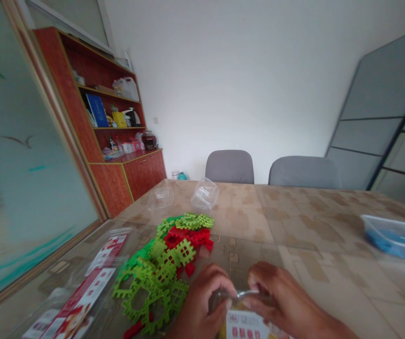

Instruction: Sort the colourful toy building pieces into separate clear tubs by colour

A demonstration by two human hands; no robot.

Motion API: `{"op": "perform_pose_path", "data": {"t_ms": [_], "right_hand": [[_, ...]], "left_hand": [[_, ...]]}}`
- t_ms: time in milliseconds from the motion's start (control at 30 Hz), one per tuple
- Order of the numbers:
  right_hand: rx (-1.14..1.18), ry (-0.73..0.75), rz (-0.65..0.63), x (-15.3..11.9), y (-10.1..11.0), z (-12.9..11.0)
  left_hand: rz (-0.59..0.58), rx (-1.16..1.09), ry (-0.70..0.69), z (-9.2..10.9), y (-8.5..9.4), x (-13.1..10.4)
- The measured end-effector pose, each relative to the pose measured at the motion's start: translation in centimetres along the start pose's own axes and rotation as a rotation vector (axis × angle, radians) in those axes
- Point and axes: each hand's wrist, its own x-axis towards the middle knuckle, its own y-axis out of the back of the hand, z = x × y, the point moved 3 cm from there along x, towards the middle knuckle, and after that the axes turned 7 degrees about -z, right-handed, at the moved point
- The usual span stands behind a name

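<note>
Both hands grip the top rim of a clear plastic box (246,322) with a white and yellow printed label, at the bottom centre of the head view. My left hand (209,299) closes on the rim's left side, thumb toward me. On the right side my right hand (276,296) pinches the same rim. The box's lower part is cut off by the frame. Left of my left hand lies a pile of interlocking plastic building pieces: lime green pieces (153,282) in front, red pieces (188,237) behind them.
Labelled clear packages (85,287) lie at the table's left. Two clear plastic containers, one a tilted tub (205,194), are near the far edge. A tray of blue pieces (398,238) stands at right. Grey chairs (229,165) stand behind the patterned table (315,226).
</note>
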Motion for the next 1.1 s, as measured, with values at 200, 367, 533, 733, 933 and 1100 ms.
{"op": "perform_pose_path", "data": {"t_ms": [200, 367, 533, 733, 933, 1100], "right_hand": [[-0.08, 0.066, 0.017, -0.4, 0.5, -0.8], [-0.155, 0.114, 0.053, -0.8, 0.7, -1.0], [-0.179, 0.029, 0.093, -0.5, 0.0, 0.0], [-0.008, -0.035, 0.087, 0.3, 0.0, 0.7], [0.141, -0.005, 0.003, -0.2, 0.3, 0.6], [0.08, -0.01, 0.02, -0.6, 0.3, 0.0]], "left_hand": [[-0.052, 0.237, -0.156, 1.0, 0.4, -0.2], [-0.09, 0.466, -0.218, 2.7, 0.8, -0.1], [-0.135, 0.616, -0.083, 2.5, 0.5, 0.5], [-0.211, 0.517, 0.192, 1.4, 0.9, 0.5], [-0.172, 0.343, 0.228, 2.0, 1.9, 0.0], [-0.17, -0.054, 0.32, 1.4, 2.6, 0.2]]}}
